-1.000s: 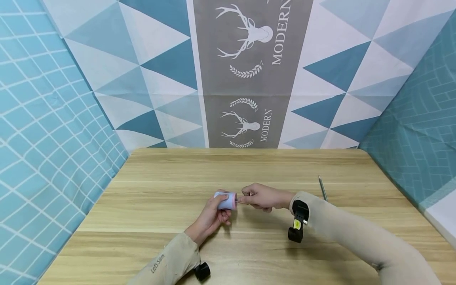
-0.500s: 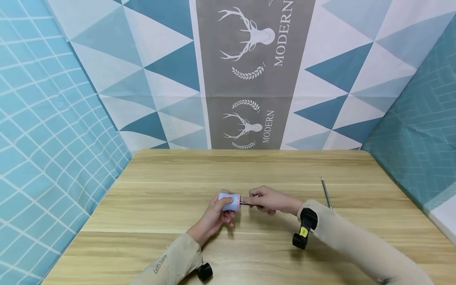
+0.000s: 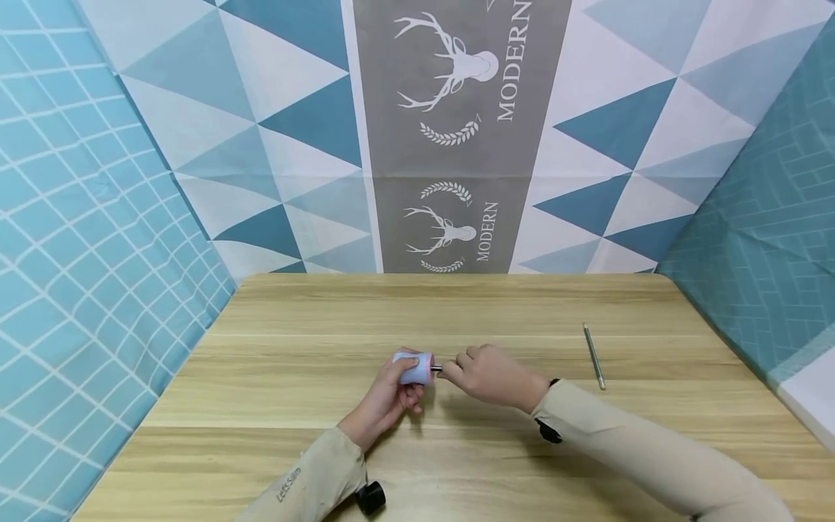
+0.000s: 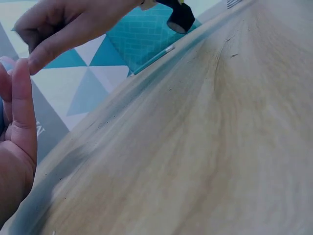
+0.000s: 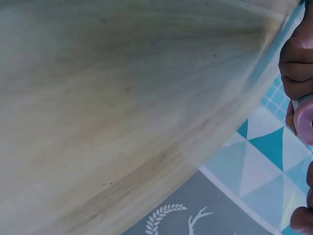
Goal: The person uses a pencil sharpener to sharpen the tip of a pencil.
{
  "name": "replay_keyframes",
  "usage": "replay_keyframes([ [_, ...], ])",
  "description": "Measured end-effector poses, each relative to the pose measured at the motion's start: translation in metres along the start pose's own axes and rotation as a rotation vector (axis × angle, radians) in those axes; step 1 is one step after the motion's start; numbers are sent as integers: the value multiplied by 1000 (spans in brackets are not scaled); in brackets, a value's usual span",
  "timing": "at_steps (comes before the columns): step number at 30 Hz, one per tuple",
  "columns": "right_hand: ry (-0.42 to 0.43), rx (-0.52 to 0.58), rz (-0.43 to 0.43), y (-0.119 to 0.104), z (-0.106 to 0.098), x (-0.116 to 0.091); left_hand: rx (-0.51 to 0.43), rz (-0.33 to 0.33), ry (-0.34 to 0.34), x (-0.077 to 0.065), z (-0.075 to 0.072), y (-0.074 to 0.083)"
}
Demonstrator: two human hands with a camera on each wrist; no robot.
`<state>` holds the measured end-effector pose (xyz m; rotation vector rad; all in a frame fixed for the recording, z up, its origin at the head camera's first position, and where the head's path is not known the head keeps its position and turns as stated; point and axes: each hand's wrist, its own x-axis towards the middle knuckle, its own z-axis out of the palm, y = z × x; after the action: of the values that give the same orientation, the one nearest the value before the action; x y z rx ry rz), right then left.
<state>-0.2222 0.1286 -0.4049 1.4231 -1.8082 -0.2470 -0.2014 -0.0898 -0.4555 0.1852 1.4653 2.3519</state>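
Note:
My left hand grips a small light-blue cylinder with a pink end, which looks like a pencil sharpener. Its pink end points right, and the right wrist view shows a small dark hole in that pink face. Between the sharpener and my right hand a short stretch of a dark, thin pencil shows, its tip inside the hole. The fingers of the right hand pinch that pencil and hide the rest of it. In the left wrist view the right hand is close to the left fingertips.
A grey-green pencil lies on the right side of the wooden table. Patterned cloth hangs behind the table and along both sides. A black wrist camera juts from the left sleeve.
The right hand has turned over, its back now facing up, while it keeps hold of the dark pencil. More of that pencil showed half a second ago. The left hand holds the sharpener much as before.

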Motion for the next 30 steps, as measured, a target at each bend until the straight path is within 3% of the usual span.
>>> replay_keyframes([
  [2, -15, 101, 32, -1, 3, 1, -8, -4, 6, 0, 0, 0],
  [6, -125, 549, 228, 0, 1, 4, -8, -7, 12, -1, 2, 1],
  [10, -292, 1087, 536, 7, -4, 11, -12, -6, 10, -2, 3, 3],
  [15, -564, 1816, 1003, 19, -4, 11, -16, 21, -3, -3, 3, 2],
  [16, -608, 1930, 1080, 20, -2, 10, -11, 32, -12, -3, 2, 2],
  [18, -664, 2081, 1153, 22, 2, 7, -3, 48, -26, -2, 2, 0],
  [20, -691, 2140, 1165, 22, 4, 4, 9, 56, -35, -2, 1, -1],
  [22, -667, 2080, 1131, 21, 5, 1, 16, 52, -37, -2, 1, -1],
  [27, -519, 1699, 970, 22, -1, 3, 30, 44, -32, -2, 2, 1],
  [30, -474, 1576, 894, 22, -6, 4, 33, 37, -40, -2, 3, 0],
])
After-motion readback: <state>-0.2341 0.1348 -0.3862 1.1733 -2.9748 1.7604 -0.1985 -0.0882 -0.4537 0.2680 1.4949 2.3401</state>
